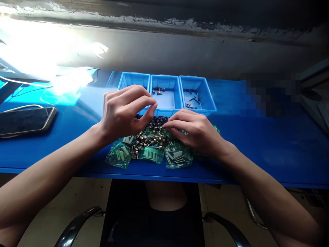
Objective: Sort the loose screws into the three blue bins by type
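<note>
My left hand (125,111) is raised over the left side of a pile of small screws (153,137), in front of the bins. Its thumb and index fingertip meet in a pinch, and anything between them is too small to make out. My right hand (196,132) reaches into the right side of the pile with its fingertips drawn together at the dark screws (160,121); what they grip cannot be made out. Green-tinted plastic bags (178,157) holding pale wall plugs and screws lie along the pile's near edge.
Behind the pile stand three blue bins: a left bin (135,77) partly hidden by my left hand, a middle bin (167,101) with several short screws, and a right bin (197,99) with several dark screws. A phone (25,120) lies left on the blue table (257,147).
</note>
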`<action>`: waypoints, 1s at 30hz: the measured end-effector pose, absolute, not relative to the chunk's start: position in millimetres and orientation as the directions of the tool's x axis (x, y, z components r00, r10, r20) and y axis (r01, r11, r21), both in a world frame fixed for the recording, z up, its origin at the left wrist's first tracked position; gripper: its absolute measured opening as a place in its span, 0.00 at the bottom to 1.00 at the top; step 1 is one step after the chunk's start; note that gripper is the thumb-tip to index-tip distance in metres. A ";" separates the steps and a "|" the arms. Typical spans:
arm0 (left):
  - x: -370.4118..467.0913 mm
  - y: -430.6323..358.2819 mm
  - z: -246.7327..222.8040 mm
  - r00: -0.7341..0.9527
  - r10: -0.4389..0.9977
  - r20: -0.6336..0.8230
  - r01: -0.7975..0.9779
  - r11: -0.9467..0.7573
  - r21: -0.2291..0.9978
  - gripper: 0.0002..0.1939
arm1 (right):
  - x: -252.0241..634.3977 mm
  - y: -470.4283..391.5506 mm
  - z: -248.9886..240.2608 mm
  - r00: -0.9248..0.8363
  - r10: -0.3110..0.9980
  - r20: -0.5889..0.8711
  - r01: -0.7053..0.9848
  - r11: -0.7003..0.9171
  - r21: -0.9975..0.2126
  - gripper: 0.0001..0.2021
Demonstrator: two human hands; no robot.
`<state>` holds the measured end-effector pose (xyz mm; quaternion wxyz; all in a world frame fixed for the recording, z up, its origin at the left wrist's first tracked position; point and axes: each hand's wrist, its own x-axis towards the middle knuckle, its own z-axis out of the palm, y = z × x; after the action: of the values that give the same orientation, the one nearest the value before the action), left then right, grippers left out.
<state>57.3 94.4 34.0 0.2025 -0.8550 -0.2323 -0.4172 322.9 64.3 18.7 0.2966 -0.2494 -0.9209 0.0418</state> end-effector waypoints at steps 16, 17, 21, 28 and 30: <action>57.5 95.2 34.5 0.552 0.166 0.818 0.536 -0.822 -0.195 0.03 | 317.1 56.6 28.5 -0.554 0.605 0.572 0.367 0.794 -0.484 0.06; 57.2 95.6 33.5 0.542 0.176 0.822 0.553 -0.811 -0.191 0.03 | 316.8 53.8 32.2 -0.492 0.657 0.571 0.309 0.745 -0.590 0.06; 55.9 94.5 29.8 0.508 0.276 0.816 0.653 -0.741 -0.156 0.02 | 316.8 45.3 45.7 -0.314 0.842 0.440 0.166 0.504 -0.847 0.06; 55.2 92.5 28.6 0.540 0.281 0.793 0.623 -0.767 -0.153 0.02 | 317.1 54.9 40.3 -0.240 0.876 0.417 -0.004 0.429 -0.903 0.08; 55.3 94.8 28.3 0.530 0.259 0.807 0.611 -0.776 -0.152 0.02 | 317.9 59.3 39.1 -0.236 0.873 0.426 0.005 0.440 -0.898 0.13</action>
<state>55.3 94.8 28.3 0.2142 -0.8481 -0.2567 -0.4111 317.9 59.3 39.1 0.5233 -0.3286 -0.6678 0.4150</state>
